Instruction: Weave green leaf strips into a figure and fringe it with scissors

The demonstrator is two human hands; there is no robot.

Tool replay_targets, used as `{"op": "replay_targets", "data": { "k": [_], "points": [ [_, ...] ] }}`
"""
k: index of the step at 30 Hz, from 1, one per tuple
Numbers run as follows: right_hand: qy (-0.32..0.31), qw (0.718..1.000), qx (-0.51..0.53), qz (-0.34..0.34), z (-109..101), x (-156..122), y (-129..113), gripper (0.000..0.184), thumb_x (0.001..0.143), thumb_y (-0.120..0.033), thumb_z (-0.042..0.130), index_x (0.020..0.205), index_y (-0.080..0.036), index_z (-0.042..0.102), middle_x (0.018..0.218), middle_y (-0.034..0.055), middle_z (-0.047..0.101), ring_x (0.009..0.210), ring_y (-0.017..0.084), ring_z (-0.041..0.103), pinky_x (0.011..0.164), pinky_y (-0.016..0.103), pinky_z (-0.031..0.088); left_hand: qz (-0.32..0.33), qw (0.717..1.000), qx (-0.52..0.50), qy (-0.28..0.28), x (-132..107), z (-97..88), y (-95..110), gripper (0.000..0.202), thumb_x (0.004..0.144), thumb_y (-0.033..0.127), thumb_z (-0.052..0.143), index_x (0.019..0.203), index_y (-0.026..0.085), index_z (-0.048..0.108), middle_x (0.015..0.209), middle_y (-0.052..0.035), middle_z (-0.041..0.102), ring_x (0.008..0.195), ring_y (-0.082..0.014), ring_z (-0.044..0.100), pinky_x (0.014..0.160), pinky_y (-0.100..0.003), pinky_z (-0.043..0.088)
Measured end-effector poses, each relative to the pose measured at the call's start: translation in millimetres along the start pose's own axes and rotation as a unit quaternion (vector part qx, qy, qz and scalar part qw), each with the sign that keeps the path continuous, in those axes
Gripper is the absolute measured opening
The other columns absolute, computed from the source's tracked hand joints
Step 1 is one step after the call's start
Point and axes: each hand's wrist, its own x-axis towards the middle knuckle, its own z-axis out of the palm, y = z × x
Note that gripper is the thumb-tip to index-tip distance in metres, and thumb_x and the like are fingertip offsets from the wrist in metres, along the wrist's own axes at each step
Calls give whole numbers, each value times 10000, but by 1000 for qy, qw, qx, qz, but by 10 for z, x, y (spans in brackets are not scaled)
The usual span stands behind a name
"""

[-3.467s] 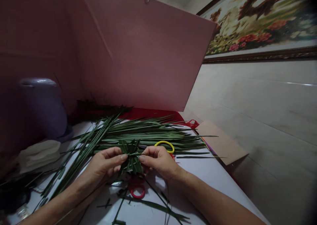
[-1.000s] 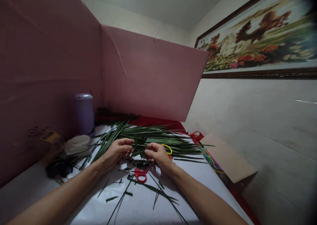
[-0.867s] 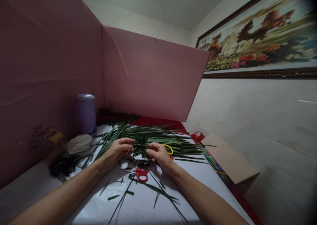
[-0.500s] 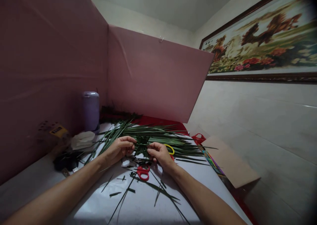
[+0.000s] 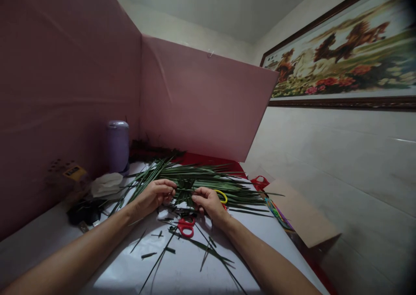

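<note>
Between my hands is a small woven piece of green leaf strips [image 5: 184, 192], its loose ends fanning out. My left hand [image 5: 161, 191] pinches its left side with thumb and forefinger. On its right side my right hand [image 5: 206, 201] grips it with closed fingers. Just below lie red-handled scissors [image 5: 186, 228] on the white table, blades pointing left. Yellow-handled scissors [image 5: 222, 196] show partly behind my right hand. Beyond my hands spreads a pile of long green leaves [image 5: 208, 173]. Cut leaf scraps [image 5: 208, 247] are strewn nearer to me.
A purple lidded bin [image 5: 118, 147] stands at the back left, with white tissue [image 5: 106, 185] and a black item [image 5: 83, 212] in front. Pink panels [image 5: 201, 104] wall off the left and back. Cardboard [image 5: 302, 212] lies off the table's right edge.
The whole view has shifted slightly. Both hands keep their hold on the leaf piece, with hardly any visible movement of the fingers.
</note>
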Motion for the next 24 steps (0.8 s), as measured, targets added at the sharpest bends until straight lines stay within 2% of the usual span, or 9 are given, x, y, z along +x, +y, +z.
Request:
{"op": "replay_targets", "data": {
  "k": [4, 9, 13, 18, 24],
  "points": [
    [15, 1000, 11, 4, -10, 12, 23, 151, 663, -275, 627, 724, -147, 573, 515, -50, 511, 405, 60, 417, 335, 155, 292, 8, 1000, -6, 5, -4, 6, 29, 228, 667, 67, 632, 891, 110, 642, 678, -62, 664, 584, -115, 597, 558, -204, 472],
    [30, 999, 27, 3, -38, 19, 34, 180, 683, -303, 627, 737, -147, 555, 494, -54, 506, 369, 49, 380, 317, 149, 285, -7, 1000, -3, -4, -30, 44, 31, 199, 693, 126, 648, 891, 109, 642, 716, -68, 664, 569, -102, 588, 553, -195, 475],
    [29, 999, 44, 1, -33, 9, 8, 189, 678, -298, 644, 752, -147, 559, 535, -45, 512, 409, 56, 415, 318, 137, 295, -29, 999, 6, -19, -47, 71, 13, 178, 688, 138, 675, 862, 99, 661, 702, -73, 662, 551, -98, 581, 537, -194, 467],
    [30, 997, 65, -9, -13, -15, -1, 195, 680, -307, 650, 747, -147, 561, 573, -37, 515, 436, 56, 429, 330, 132, 298, -36, 999, 11, -27, -61, 81, 30, 198, 724, 165, 656, 911, 103, 663, 741, -82, 667, 608, -115, 596, 574, -214, 477],
    [41, 996, 81, -12, -21, -3, 25, 238, 659, -327, 670, 784, -146, 579, 603, -31, 528, 455, 66, 457, 329, 139, 299, -48, 998, 22, -33, -58, 46, 12, 269, 668, 92, 687, 934, 110, 652, 779, -104, 694, 674, -143, 632, 607, -220, 473]
  ]
}}
